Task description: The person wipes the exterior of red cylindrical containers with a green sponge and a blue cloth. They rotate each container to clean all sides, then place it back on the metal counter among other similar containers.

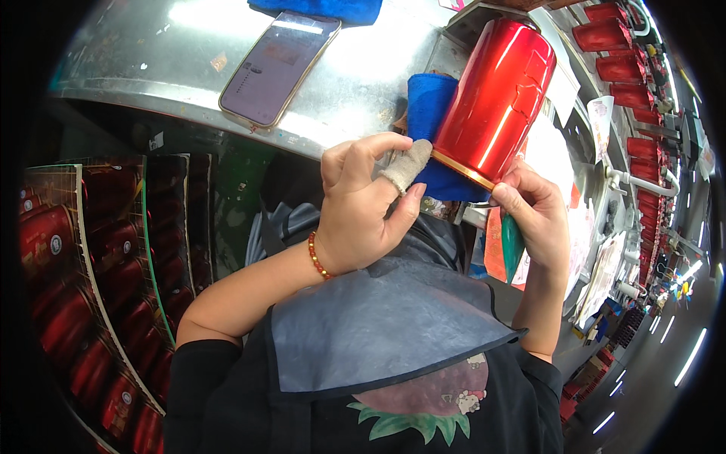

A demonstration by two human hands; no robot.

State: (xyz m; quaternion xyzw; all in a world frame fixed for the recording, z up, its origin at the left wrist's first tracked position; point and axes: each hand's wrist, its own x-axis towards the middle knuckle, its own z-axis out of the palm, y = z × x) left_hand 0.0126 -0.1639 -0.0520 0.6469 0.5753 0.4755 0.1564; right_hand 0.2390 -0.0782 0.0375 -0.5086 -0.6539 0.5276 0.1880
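A glossy red cylinder (pixel 491 98) with a gold band (pixel 463 168) at its near end lies tilted on a blue cloth (pixel 428 102). My left hand (pixel 355 200) has its fingers apart. A beige cloth finger cover (pixel 408 166) sleeves one finger, whose tip touches the cylinder at the band's left end. My right hand (pixel 535 212) is closed in a pinch at the right end of the band. From this hand hangs a green tapered, cone-like thing (pixel 513 248), its point downward; its upper part is hidden by my fingers.
A phone (pixel 280 69) lies on the metal worktop (pixel 340 83), near another blue cloth (pixel 325 9). Racks with several red containers (pixel 53 246) stand at lower left. More red cylinders (pixel 603 36) line the right side, beside white curved pipes (pixel 650 181) and papers (pixel 601 280).
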